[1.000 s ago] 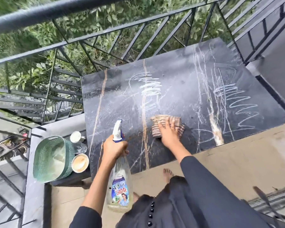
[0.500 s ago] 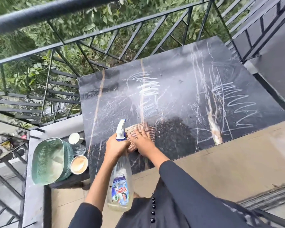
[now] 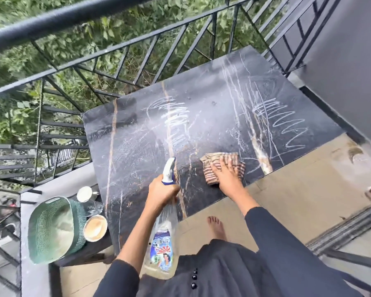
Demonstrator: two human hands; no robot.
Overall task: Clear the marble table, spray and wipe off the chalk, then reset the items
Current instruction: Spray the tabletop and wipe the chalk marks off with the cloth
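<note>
A black marble table [image 3: 201, 99] with pale veins stands against the balcony railing. White chalk scribbles mark its middle [image 3: 176, 118] and its right side [image 3: 285, 123]. The near part of the top looks wet and dark. My right hand [image 3: 227, 174] presses flat on a striped brown cloth [image 3: 216, 166] near the table's front edge. My left hand [image 3: 162, 194] grips the neck of a clear spray bottle [image 3: 164, 243] with a white and blue trigger, held over the front edge.
On a low ledge to the left stand a green woven basket [image 3: 51, 228], a beige cup [image 3: 95, 227], a white mug [image 3: 85, 194] and a glass [image 3: 93, 207]. A black metal railing [image 3: 116, 48] runs behind the table. My bare foot [image 3: 215, 227] is on the tiled floor.
My right hand slid the cloth left toward the spray bottle, then back to the right along the front of the table. My left hand stayed put with the bottle.
</note>
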